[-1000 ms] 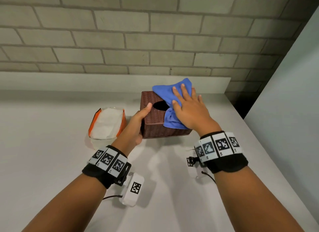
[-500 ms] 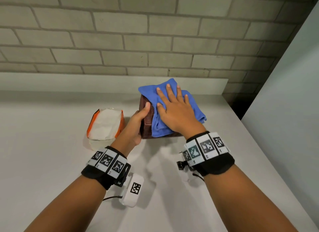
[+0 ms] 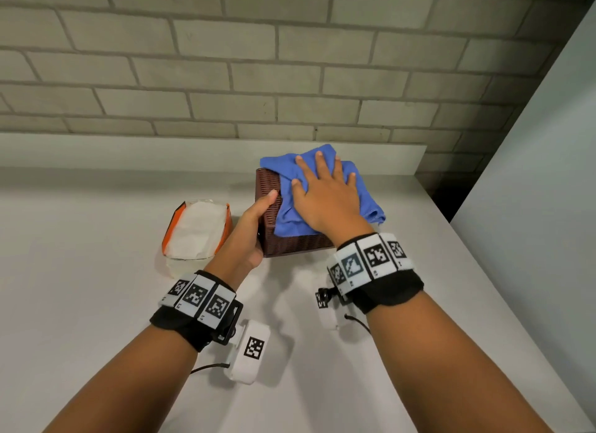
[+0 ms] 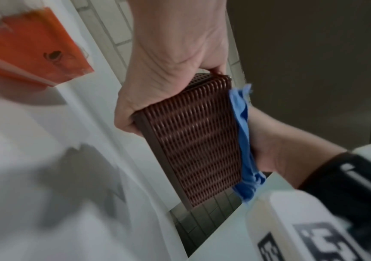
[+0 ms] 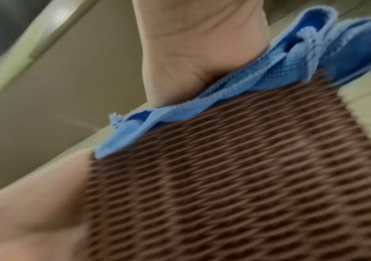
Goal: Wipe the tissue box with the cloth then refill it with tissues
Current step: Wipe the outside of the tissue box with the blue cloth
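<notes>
A brown woven tissue box [image 3: 292, 247] stands on the white counter near the back wall. A blue cloth [image 3: 287, 220] covers almost all of its top and hangs over the right edge. My right hand [image 3: 325, 197] lies flat on the cloth with fingers straight and spread, pressing it onto the box top. My left hand [image 3: 254, 226] grips the box's left side, thumb on the top edge. In the left wrist view the left hand [image 4: 168, 70] clasps the woven box [image 4: 193, 139], with the cloth [image 4: 244, 141] along its top. The right wrist view shows cloth [image 5: 235, 95] over box [image 5: 235, 185].
An opened orange pack of white tissues [image 3: 196, 232] lies on the counter [image 3: 80, 287] just left of the box. A low white ledge [image 3: 193, 152] and a brick wall run behind. The counter's right edge borders a grey wall [image 3: 532, 207].
My right hand slid the cloth leftwards over the box top, covering the dark opening seen one second ago, then pushed slightly away. The left hand kept its grip on the box.
</notes>
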Motion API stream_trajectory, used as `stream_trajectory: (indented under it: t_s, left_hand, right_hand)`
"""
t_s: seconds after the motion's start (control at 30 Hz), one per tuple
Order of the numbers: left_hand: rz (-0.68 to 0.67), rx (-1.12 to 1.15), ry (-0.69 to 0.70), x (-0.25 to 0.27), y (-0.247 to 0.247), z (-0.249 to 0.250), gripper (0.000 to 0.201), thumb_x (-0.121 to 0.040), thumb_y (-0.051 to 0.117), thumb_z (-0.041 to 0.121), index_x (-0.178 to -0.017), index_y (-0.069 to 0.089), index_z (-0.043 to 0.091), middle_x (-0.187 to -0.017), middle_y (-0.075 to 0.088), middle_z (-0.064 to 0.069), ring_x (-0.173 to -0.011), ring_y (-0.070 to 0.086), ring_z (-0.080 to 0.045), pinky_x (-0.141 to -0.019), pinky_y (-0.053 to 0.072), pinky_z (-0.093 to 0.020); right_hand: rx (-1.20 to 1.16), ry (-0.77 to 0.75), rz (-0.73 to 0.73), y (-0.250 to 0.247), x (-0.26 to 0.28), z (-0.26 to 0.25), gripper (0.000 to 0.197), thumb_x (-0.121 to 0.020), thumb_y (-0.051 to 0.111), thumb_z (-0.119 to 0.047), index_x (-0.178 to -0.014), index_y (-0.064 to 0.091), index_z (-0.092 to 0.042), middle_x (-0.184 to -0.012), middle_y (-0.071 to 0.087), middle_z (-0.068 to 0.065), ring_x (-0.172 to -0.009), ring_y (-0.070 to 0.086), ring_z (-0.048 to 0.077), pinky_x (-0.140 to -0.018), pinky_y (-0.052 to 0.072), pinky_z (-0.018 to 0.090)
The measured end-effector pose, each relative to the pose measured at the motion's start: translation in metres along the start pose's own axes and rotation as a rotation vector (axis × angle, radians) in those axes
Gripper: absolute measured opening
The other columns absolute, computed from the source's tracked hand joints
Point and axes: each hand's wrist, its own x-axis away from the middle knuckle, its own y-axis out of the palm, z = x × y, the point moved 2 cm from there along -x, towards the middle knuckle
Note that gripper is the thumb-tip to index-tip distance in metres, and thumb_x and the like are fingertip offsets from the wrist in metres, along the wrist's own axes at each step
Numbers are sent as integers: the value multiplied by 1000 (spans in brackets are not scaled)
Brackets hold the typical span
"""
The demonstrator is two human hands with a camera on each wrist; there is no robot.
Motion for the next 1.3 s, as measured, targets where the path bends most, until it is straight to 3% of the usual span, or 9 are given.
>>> stream_trajectory:
  t_s: [0.13,0.27,0.5,0.63,0.77,0.93,1.1,1.23,1.3]
  left_hand:
    - [100,12,15,-1,-10,3,22,-90,54,35,-100,68,22,-85,76,3,-79,72,-17,-72,57,-33]
    - [95,7,7,-2,-13,1,26,-90,52,37,-100,70,21,-87,76,0,-78,73,-18,-70,57,-32]
    - [-14,45,-56,1,2,-3,35,-97,37,34,-100,69,21,-89,77,0,-81,73,-15,-74,58,-28]
    - [98,17,-87,7,-1,5,43,-85,55,40,-120,64,16,-111,70,-6,-96,68,-26,-80,56,-36]
    - [187,4,-133,9,-10,10,58,-68,66,47,-120,64,21,-124,66,-7,-110,64,-29,-79,55,-43]
    - [140,77,-272,10,-15,16,36,-83,52,49,-87,72,20,-83,76,-8,-65,73,-26,-61,58,-38]
    - [149,48,-432,9,-22,27,43,-74,55,56,-84,71,18,-83,73,-9,-81,63,-29,-73,50,-36]
    - [105,-5,-508,13,-23,32,43,-73,55,57,-80,69,17,-80,72,-9,-86,59,-27,-83,45,-35]
    - [84,-30,-521,13,-24,34,44,-73,56,58,-80,70,16,-83,72,-10,-89,59,-28,-87,44,-37]
  right_hand:
    - [-118,122,-25,-5,-4,25,55,-100,20,-42,-151,3,-34,-161,-6,1,-148,-3,32,-119,8,51]
    - [-75,165,24,-1,14,22,57,-101,20,-38,-152,1,-23,-161,-5,9,-148,-5,33,-120,4,46]
    - [14,-10,81,18,43,-20,56,-100,18,-40,-152,7,-23,-161,-3,6,-149,-7,27,-121,-5,43]
    - [-57,51,113,1,22,7,53,-99,22,-41,-151,16,-30,-161,5,1,-149,1,26,-121,2,45]
    - [-526,106,-24,-16,6,38,52,-100,30,-37,-151,17,-30,-161,10,-2,-146,20,22,-116,21,36]
    - [-1291,-35,-136,-11,20,50,57,-97,40,-38,-149,18,-32,-133,44,-20,-106,55,-13,-88,47,12]
    - [-1231,-142,-223,4,26,59,116,-58,67,-73,-150,5,-38,-152,33,-9,-134,42,8,-110,38,31]
    - [-1126,-163,-271,6,23,71,139,-45,78,-68,-147,-12,-39,-142,33,-19,-126,44,0,-102,42,20]
    - [-1090,-169,-277,5,22,74,130,-59,79,-50,-146,-17,-39,-141,32,-19,-120,46,-5,-97,42,17]
